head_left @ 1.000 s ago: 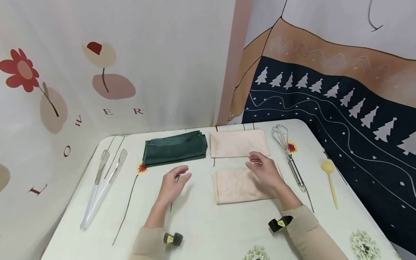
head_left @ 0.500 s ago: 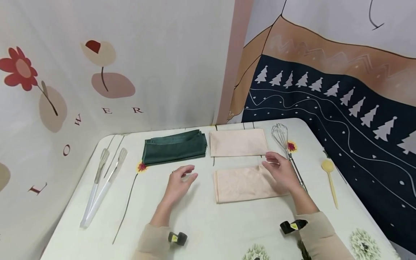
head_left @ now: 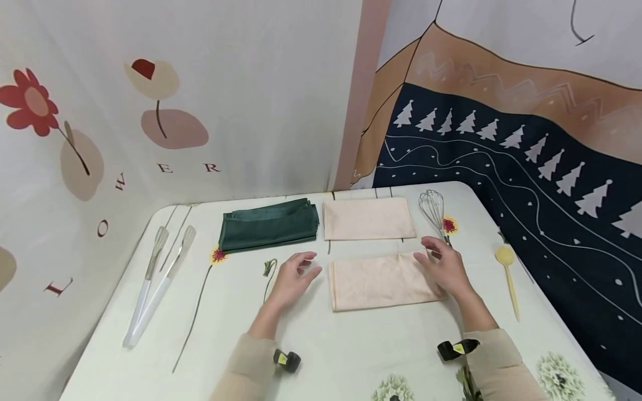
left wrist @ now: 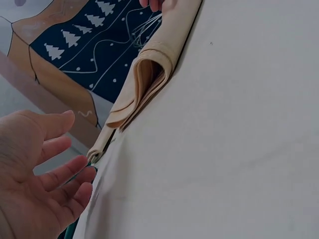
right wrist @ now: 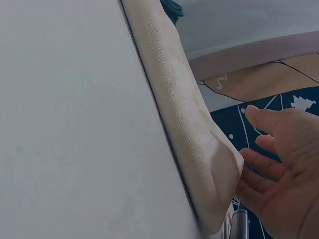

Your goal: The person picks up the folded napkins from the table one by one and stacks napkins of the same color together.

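A folded pale pink cloth lies flat on the table; its layered, looped end shows in the left wrist view. My right hand is at its right end, fingers loosely bent; in the right wrist view the fingertips meet or nearly meet the cloth's corner. Off the cloth's left end, my left hand hovers with relaxed fingers and a gap to the cloth, holding nothing. Behind lie a second folded pink cloth and a folded dark green cloth.
A wire whisk lies beyond my right hand, its handle mostly hidden. Farther right is a yellow spoon. Tongs with pale handles lie at the left. A patterned curtain borders the table's back.
My right hand has moved right, from over the near pink cloth to its right end. My left hand has moved right, towards that cloth's left end. The cloths stay put.
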Available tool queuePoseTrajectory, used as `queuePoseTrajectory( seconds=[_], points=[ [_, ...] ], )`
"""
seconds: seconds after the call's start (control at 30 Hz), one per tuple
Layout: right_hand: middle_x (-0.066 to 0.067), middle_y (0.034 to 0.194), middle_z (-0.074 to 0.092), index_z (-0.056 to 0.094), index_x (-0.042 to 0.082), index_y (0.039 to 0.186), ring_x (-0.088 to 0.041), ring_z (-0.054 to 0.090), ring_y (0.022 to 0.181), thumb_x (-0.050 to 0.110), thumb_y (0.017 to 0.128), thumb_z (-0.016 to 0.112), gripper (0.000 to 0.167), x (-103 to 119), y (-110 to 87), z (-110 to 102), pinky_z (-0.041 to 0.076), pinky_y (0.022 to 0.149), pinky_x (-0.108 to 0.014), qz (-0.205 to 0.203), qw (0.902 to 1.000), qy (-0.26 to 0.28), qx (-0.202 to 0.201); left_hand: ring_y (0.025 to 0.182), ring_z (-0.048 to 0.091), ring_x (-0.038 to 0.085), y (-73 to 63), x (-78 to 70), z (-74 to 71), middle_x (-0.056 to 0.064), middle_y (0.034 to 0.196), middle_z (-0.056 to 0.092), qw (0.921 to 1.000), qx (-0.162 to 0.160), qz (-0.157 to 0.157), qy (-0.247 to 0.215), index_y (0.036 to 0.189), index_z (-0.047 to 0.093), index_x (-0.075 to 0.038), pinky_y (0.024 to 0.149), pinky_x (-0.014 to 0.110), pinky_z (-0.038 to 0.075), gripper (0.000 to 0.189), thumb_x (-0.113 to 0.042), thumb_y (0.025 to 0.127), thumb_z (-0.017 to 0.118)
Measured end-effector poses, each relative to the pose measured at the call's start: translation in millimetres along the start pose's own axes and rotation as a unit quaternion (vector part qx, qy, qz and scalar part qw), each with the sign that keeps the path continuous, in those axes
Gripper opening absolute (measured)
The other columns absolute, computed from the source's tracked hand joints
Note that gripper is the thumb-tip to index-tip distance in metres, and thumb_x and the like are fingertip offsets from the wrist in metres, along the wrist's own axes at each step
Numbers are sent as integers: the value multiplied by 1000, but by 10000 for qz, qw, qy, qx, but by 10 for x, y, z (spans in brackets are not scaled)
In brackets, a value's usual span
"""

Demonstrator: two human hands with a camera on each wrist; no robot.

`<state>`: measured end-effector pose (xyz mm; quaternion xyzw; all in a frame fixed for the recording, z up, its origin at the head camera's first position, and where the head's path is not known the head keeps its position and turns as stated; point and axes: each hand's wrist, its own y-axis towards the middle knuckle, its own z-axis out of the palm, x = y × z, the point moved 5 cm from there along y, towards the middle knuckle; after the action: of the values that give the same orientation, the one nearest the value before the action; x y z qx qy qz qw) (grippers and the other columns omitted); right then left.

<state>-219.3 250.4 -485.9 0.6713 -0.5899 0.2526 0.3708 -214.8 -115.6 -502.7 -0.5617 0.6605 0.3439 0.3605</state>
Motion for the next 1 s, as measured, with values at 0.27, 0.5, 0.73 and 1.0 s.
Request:
queuePoseTrajectory(
  seconds=[0.27,0.5,0.73,1.0],
  points=[
    [-30,149,42,35,-1,153,-52,46,131,23,100,67,66,-38,-47,65,43,105,-61,643,9923,-390,982,123,58,30,114,-101,255,14,135,59,9980,556,223,199,140,57,-4,99,45,52,51,-20,95,74],
    [-34,143,47,39,-4,151,-54,50,127,11,92,75,71,-99,-14,90,46,101,-62,655,9912,-590,987,120,59,29,178,-137,379,14,132,61,9945,901,415,326,144,53,-4,100,44,51,63,-21,90,80],
    [-34,135,54,42,-3,149,-50,57,118,11,89,77,71,-141,30,124,50,93,-60,580,9915,-737,897,116,60,28,212,-146,428,13,125,63,9901,1053,642,669,141,55,-3,100,44,49,73,-23,79,89],
    [-24,113,68,60,-2,130,-36,65,98,16,89,78,47,-184,45,167,56,79,-47,755,9896,-765,954,79,58,14,271,-185,493,2,94,69,9822,1614,345,899,116,72,-5,72,30,50,40,-16,81,87]
  ],
)
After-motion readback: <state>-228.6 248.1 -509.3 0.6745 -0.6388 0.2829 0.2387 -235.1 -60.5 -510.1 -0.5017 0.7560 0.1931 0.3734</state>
